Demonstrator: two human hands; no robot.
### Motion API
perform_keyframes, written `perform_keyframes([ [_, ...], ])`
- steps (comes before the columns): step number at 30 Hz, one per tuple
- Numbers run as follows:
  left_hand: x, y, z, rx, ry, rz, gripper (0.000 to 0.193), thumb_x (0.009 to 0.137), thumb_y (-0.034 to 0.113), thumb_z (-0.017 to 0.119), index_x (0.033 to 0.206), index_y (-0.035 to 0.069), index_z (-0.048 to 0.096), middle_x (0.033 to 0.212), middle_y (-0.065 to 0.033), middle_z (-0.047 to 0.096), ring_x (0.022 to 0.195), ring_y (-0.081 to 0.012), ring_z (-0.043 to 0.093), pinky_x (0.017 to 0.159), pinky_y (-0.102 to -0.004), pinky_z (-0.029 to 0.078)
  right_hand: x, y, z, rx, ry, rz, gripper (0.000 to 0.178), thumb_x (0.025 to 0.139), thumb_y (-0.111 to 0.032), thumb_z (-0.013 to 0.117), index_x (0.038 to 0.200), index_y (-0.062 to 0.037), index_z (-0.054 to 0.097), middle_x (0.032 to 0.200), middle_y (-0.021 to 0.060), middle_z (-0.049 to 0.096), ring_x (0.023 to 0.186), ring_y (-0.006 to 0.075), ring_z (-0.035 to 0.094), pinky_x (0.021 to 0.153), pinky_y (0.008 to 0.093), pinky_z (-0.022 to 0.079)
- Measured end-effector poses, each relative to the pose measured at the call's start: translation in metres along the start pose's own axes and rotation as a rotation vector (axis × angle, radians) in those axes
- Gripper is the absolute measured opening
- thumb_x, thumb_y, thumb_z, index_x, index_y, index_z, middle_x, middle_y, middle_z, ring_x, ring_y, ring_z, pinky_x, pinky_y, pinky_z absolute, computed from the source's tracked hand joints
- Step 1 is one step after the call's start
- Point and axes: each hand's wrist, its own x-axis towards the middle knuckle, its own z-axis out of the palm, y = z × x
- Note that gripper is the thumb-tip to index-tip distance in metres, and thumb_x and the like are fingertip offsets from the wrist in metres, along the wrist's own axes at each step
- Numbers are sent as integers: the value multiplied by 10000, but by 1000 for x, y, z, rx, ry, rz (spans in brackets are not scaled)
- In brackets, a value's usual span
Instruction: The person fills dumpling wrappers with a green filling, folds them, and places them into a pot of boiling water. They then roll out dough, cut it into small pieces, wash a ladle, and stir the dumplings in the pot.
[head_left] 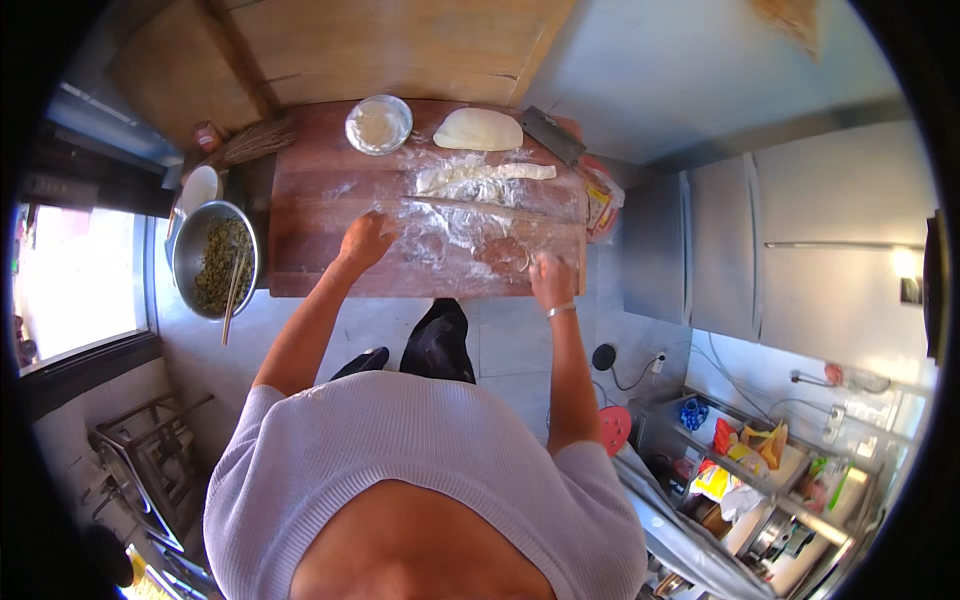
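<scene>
My left hand (368,241) rests on the left part of the floury wooden board (310,200), its fingers curled; whatever may be under them is hidden. Near the board's front right, my right hand (552,280) is closed, with a small pale patch by its fingertips; I cannot make out what it holds. Beyond and between the hands lies a thin rolling pin (490,208), touched by neither. Just behind it stretches a floured rope of dough (485,176). A smooth lump of dough (478,130) sits at the back, beside a bowl of flour (379,125).
A cleaver (553,135) lies at the board's back right corner, near a plastic packet (601,205). To the left stand a steel bowl (250,285) of chopped green filling with chopsticks (232,300) in it, a white bowl (200,187) and a straw brush (255,143).
</scene>
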Motion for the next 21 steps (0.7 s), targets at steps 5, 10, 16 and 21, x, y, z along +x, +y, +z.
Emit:
perform_keyframes([
  [5, 102, 34, 51, -56, 150, -92, 351, 764, 205, 700, 1091, 94, 637, 1118, -160, 602, 1039, -361, 580, 875, -451, 488, 162, 69, 52, -369, 101, -253, 549, 745, -166, 734, 1249, -110, 526, 1252, 130, 534, 1144, 337, 513, 903, 460, 461],
  [10, 161, 66, 71, 210, -13, -190, 465, 729, 165, 747, 1168, 133, 596, 1133, -135, 574, 1101, -339, 560, 870, -435, 508, 236, 65, 56, -463, -248, -278, 535, 760, -207, 699, 1269, -207, 536, 1271, 60, 511, 1165, 292, 497, 921, 495, 432],
  [16, 195, 46, 65, 213, -254, -174, 297, 773, 134, 700, 1062, 139, 633, 1080, -144, 593, 1020, -334, 609, 837, -452, 518, 261, 94, 71, -334, -297, -282, 366, 752, -248, 716, 1099, -161, 640, 1046, 87, 630, 1027, 296, 567, 836, 470, 452],
  [21, 192, 79, -2, 164, -343, -230, 196, 789, 138, 675, 980, 115, 643, 961, -158, 645, 990, -336, 616, 793, -447, 506, 269, 103, 56, 211, -322, -389, 171, 743, -126, 644, 894, -50, 661, 863, 167, 646, 888, 376, 601, 775, 435, 488],
])
